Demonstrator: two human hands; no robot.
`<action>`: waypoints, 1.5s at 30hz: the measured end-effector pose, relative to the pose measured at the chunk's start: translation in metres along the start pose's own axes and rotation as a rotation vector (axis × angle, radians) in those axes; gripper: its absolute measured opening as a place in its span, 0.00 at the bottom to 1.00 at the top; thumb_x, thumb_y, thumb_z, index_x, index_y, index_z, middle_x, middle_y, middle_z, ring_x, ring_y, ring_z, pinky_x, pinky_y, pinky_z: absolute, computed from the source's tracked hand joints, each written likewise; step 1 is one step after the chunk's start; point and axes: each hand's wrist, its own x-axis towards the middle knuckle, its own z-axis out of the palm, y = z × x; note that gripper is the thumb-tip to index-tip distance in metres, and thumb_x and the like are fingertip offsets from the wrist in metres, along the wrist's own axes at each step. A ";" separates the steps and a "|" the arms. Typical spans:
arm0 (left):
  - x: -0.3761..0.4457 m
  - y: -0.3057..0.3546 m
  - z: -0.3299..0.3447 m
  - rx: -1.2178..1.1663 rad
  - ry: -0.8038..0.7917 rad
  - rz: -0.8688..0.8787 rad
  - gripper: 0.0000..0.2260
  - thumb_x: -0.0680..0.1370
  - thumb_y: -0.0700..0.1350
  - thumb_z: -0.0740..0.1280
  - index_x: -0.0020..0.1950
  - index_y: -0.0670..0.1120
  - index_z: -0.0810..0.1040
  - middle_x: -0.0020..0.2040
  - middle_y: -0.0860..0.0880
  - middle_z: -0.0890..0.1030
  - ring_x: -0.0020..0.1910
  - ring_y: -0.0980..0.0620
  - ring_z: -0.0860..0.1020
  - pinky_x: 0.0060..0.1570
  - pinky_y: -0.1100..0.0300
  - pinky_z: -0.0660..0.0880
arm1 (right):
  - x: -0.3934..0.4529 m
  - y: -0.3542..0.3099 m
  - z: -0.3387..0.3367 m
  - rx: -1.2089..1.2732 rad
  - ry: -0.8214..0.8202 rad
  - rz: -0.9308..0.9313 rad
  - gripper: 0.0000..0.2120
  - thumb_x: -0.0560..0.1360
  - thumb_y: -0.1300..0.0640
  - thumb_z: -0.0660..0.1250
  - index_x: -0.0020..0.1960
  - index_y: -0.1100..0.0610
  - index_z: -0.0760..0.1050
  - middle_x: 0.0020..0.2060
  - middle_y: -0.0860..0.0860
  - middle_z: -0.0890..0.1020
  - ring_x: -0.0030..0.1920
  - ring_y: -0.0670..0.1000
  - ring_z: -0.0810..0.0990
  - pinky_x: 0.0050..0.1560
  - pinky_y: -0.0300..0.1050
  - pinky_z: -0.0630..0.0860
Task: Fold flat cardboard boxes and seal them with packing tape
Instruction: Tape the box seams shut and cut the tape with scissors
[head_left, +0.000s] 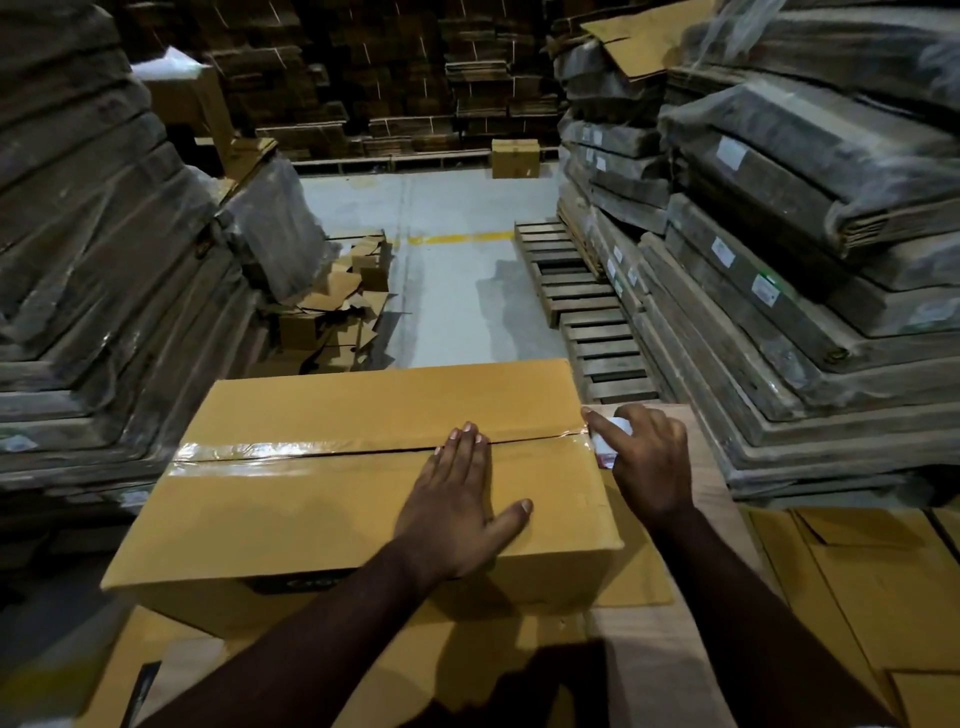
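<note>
Under the flat left hand fingers lies the brown box, clear tape along its seam; right hand fingers grip a tape roll at the box's right edge.

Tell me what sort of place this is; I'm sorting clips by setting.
Most likely a warehouse or packing storeroom: shrink-wrapped stacks of flat cardboard rise on both sides, empty wooden pallets lie on a bare concrete floor, and a cardboard box is being taped shut.
</note>
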 end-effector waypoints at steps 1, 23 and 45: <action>0.001 0.001 0.000 -0.004 0.005 -0.030 0.47 0.77 0.77 0.44 0.84 0.46 0.36 0.83 0.49 0.32 0.82 0.51 0.32 0.81 0.51 0.38 | 0.000 -0.001 -0.001 0.026 -0.017 0.013 0.22 0.77 0.53 0.62 0.69 0.49 0.81 0.52 0.58 0.80 0.49 0.62 0.78 0.49 0.54 0.67; 0.055 0.040 0.007 0.020 -0.031 0.227 0.39 0.81 0.72 0.44 0.85 0.52 0.41 0.85 0.55 0.39 0.83 0.56 0.39 0.82 0.53 0.40 | -0.011 -0.050 0.012 1.059 0.050 1.083 0.40 0.65 0.34 0.75 0.74 0.35 0.66 0.72 0.50 0.74 0.68 0.54 0.78 0.67 0.59 0.78; 0.025 0.020 0.001 0.059 -0.032 0.242 0.40 0.81 0.73 0.43 0.85 0.50 0.39 0.84 0.53 0.37 0.82 0.54 0.35 0.82 0.49 0.40 | -0.031 -0.096 0.007 1.198 0.215 1.159 0.25 0.83 0.51 0.67 0.79 0.44 0.67 0.72 0.50 0.73 0.62 0.51 0.79 0.53 0.40 0.76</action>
